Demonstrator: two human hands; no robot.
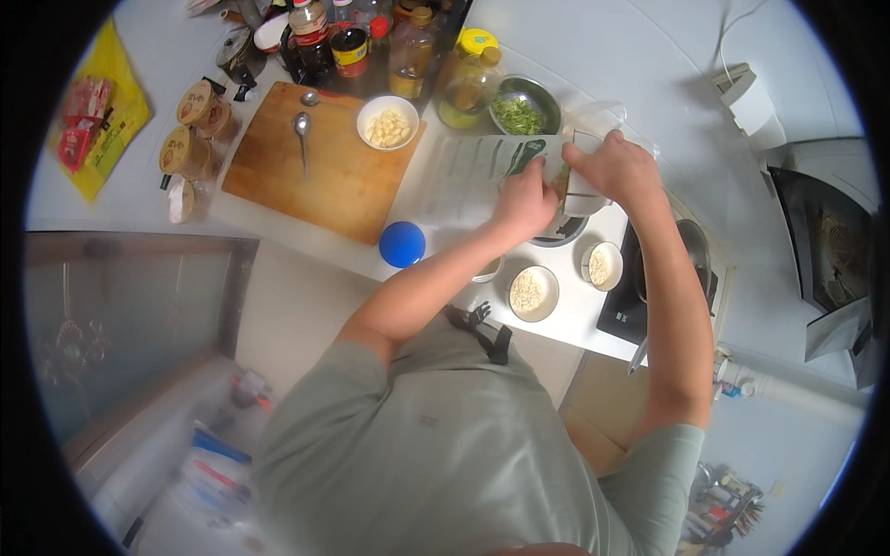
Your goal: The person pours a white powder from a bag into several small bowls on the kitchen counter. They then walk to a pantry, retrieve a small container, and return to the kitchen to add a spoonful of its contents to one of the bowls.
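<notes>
Near the middle of the counter, my left hand [528, 201] grips the lower side of a large translucent plastic bag [473, 174] with green print. My right hand [615, 170] holds a white bowl [587, 201] with dark lines, close against the bag's right end. Beneath the hands shows part of a round metal rim [560, 240]. Nearer my body, one white bowl [553, 292] and a smaller white cup [612, 267] hold pale grains or flakes. A steel bowl [549, 97] with chopped greens [518, 116] stands just beyond the bag. The bag's opening is partly hidden by my fingers.
On the left, a wooden cutting board [278, 153] carries a metal spoon [302, 132] and a white bowl of peeled garlic cloves [388, 126]. A blue round lid [402, 244] lies at the counter edge. Sauce bottles [414, 55] stand behind; a black cooktop [619, 313] is at right.
</notes>
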